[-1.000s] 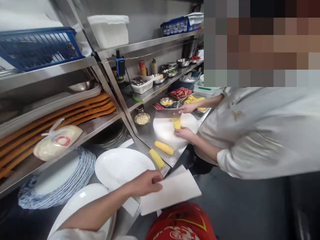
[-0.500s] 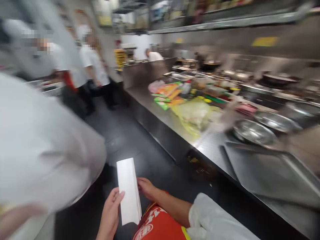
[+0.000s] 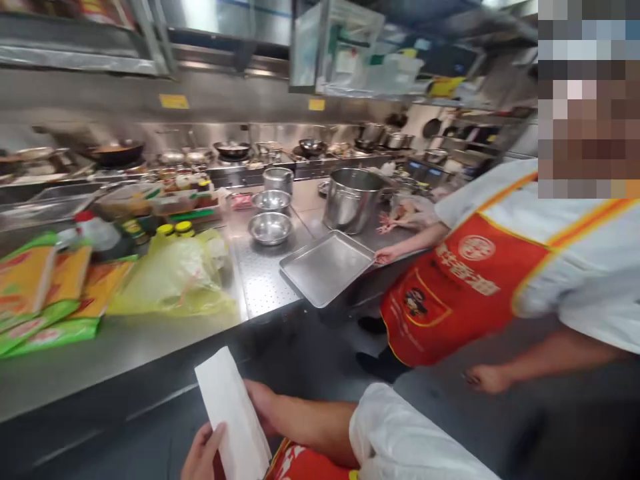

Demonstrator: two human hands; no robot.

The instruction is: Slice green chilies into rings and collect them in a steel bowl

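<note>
Low in the frame I hold a folded white sheet of paper [image 3: 233, 417] upright in front of my red apron. My left hand [image 3: 203, 457] grips its lower left edge, thumb on the front. On the sheet's right side, my right hand [image 3: 263, 407] is closed on the edge, partly hidden behind it. A steel counter [image 3: 150, 340] runs just beyond the paper.
A co-worker in a red apron [image 3: 450, 287] stands to the right, one hand on a steel tray [image 3: 327, 267] at the counter edge. On the counter are steel bowls [image 3: 270, 228], a large pot [image 3: 353, 199], a yellow plastic bag [image 3: 173, 280] and green-orange packets [image 3: 45, 293]. Woks line the stove behind.
My view has swung from the plate shelves round to the long cooking counter. The paper went from my right hand alone to both hands, now held upright.
</note>
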